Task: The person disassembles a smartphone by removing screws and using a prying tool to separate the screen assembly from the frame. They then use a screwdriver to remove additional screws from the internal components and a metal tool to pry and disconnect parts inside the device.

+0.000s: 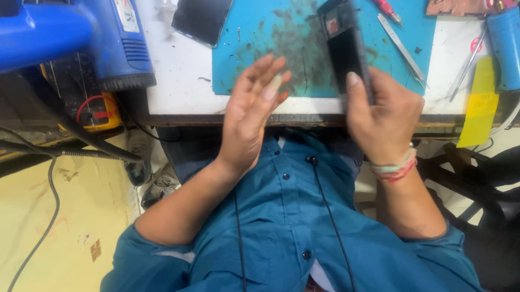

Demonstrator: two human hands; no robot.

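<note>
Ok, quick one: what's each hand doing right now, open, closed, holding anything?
Left hand: open, fingers spread, holding nothing.
Right hand: closed around a dark phone body, held on edge above the blue mat.

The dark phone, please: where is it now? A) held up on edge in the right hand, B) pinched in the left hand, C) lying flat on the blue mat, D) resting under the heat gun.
A: the right hand grips the dark phone on edge above the blue mat, while the left hand is open and empty.

A dark rectangular phone screen (203,14) lies beside the blue mat (256,64); yellow label (480,104) at right.
</note>
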